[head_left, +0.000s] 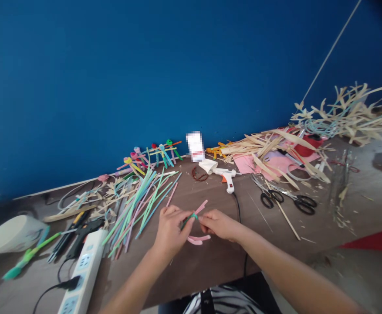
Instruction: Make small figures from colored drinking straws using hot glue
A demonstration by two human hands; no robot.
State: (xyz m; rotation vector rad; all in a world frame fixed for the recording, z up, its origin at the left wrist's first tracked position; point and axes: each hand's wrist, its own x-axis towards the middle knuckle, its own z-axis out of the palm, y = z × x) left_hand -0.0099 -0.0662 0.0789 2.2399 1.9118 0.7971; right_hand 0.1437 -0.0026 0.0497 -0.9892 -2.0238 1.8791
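A green strip (191,216), pinched by the left hand (171,229), is seemingly being wound round a pink strip (202,206) pinched by the right hand (218,224). Tension between the fingertips seems called for.

Partly under right hand (218,224): pink strip (200,238) (box label (194,146) pixelated).

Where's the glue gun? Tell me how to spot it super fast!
Look at the brown table under the big blue wall, then go straight past the left hand and right hand, which pinch a pink strip. The glue gun lies there, left of the black-handled scissors. Unlike its neighbours, it is white with an orange trigger and a black cord.
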